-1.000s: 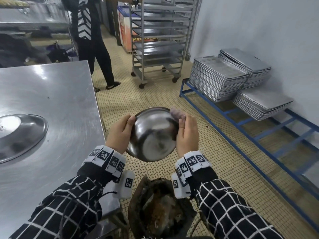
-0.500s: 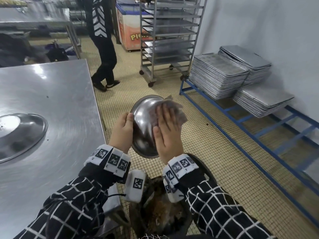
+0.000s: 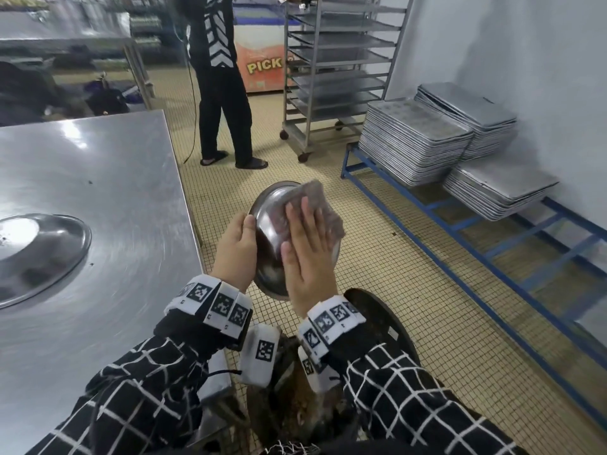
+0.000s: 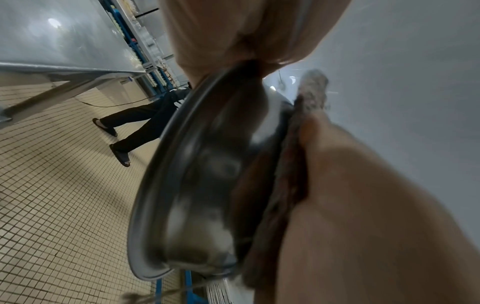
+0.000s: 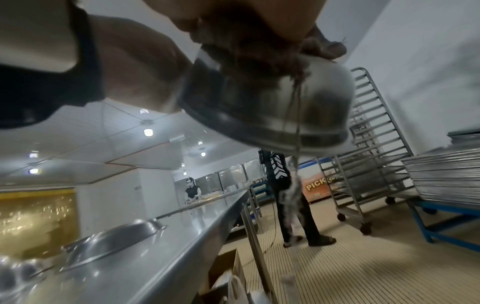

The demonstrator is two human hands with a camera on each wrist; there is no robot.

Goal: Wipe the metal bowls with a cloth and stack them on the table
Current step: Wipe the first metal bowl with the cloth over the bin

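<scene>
A round, shiny metal bowl (image 3: 267, 238) is held in the air beside the steel bench (image 3: 108, 198), above the small-tiled floor (image 3: 410, 290), tipped on edge with its domed outside facing the person. The left hand (image 3: 235, 249) grips its thin rolled rim, thumb on the near side and fingers curled round the edge. The right hand (image 3: 307, 254) lies flat against the bowl's curved outside, fingers straight and together, pressing a mottled pinkish-brown cloth (image 3: 317, 205) onto the metal; the cloth's frayed edge sticks out past the fingertips, and in the right wrist view loose threads dangle from it.

On the bench's brushed, swirl-marked top rests a wide, shallow metal lid (image 3: 36, 254) with a low dome. Below the hands stands a dark, rusty-looking bucket (image 3: 381, 320). To the right, stacks of flat rectangular aluminium trays (image 3: 414, 146) sit on a blue metal frame (image 3: 460, 224), near a wheeled steel rack (image 3: 331, 73). Another person (image 3: 220, 77) in dark clothes stands further off.
</scene>
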